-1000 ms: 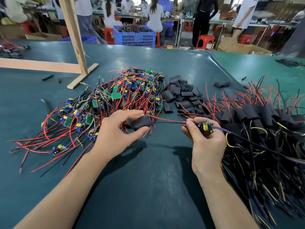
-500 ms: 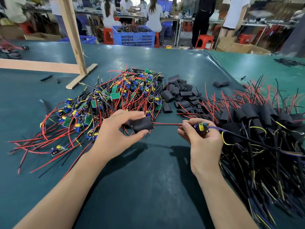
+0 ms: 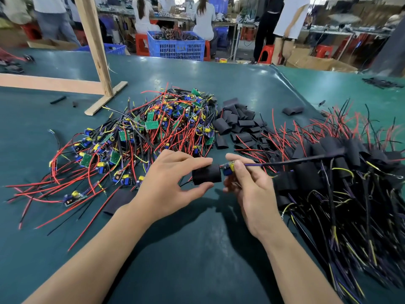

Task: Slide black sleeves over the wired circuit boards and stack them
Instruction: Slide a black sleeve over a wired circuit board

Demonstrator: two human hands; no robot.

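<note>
Between hands, above table (image 3: pixel 197 249): left hand (image 3: pixel 166 185) pinches sleeve (image 3: pixel 206 174); right hand (image 3: pixel 249 185) pinches board (image 3: pixel 229 168), its near end just entering sleeve mouth.

I can't see the small wired circuit board (image 3: pixel 228 168) whole: fingers (image 3: pixel 242 170) and black tubular sleeve (image 3: pixel 206 174) cover it. Sleeved stack of dark wired units (image 3: pixel 341 194) blurs, cut by right edge.

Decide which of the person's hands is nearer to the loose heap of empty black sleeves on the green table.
Right. The right hand lies just in front of the heap of empty black sleeves; the left hand is further left, before the bare wired boards.
</note>
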